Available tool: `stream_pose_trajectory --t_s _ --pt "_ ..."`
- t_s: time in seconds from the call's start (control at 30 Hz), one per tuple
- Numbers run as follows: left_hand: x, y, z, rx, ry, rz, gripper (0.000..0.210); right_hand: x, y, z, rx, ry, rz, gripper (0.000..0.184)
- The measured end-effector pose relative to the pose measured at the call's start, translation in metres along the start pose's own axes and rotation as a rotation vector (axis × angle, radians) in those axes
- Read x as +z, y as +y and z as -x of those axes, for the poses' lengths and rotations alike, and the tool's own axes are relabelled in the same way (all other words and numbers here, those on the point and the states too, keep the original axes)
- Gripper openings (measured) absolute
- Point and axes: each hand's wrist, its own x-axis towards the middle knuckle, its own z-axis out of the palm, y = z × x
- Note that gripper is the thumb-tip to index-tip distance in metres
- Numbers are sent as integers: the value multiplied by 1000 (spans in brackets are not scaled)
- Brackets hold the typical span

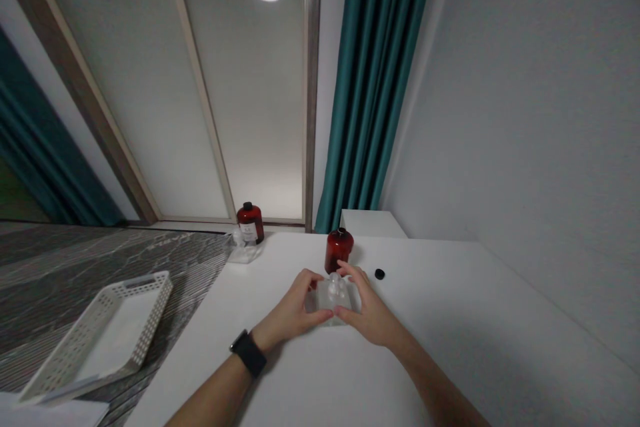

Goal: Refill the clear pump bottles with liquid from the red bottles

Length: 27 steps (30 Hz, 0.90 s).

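In the middle of the white table (280, 373), a clear, see-through item (334, 290) with a squarish body and a rounded top sits between my hands; its exact kind is hard to make out. My left hand (300, 303) curls around its left side, thumb at the front. From the right, my right hand (363, 303) grips it the same way, its thumb meeting the left one. Just behind my fingers stands an upright dark red bottle (338, 250) with its neck uncapped. A small black cap (380, 274) lies to the right of that bottle.
Near the table's far left corner stands a second red bottle (251, 225), labelled and black-capped, beside another clear item (241, 250). A white perforated basket (143, 320) is left of the table. Behind are a teal curtain (373, 80) and a white box-like surface (373, 221).
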Motion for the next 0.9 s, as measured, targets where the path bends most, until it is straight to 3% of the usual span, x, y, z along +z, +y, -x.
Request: stream_pose_trajectory --t_s 0.1,0.17,0.23,0.5,0.9 --pt "0 -5 2 39 -15 -18 55 -9 9 1 26 -143 40 81" --pt "0 -7 3 36 -31 -32 66 -12 16 0 24 -174 42 78" --pt "0 -8 3 28 -42 -48 71 -12 21 0 21 -166 23 77" --pt "-11 -3 0 -18 -76 -50 59 -3 28 1 8 -104 -30 75" --pt "-35 -30 -3 -53 66 -40 62 -3 23 3 7 -72 93 55"
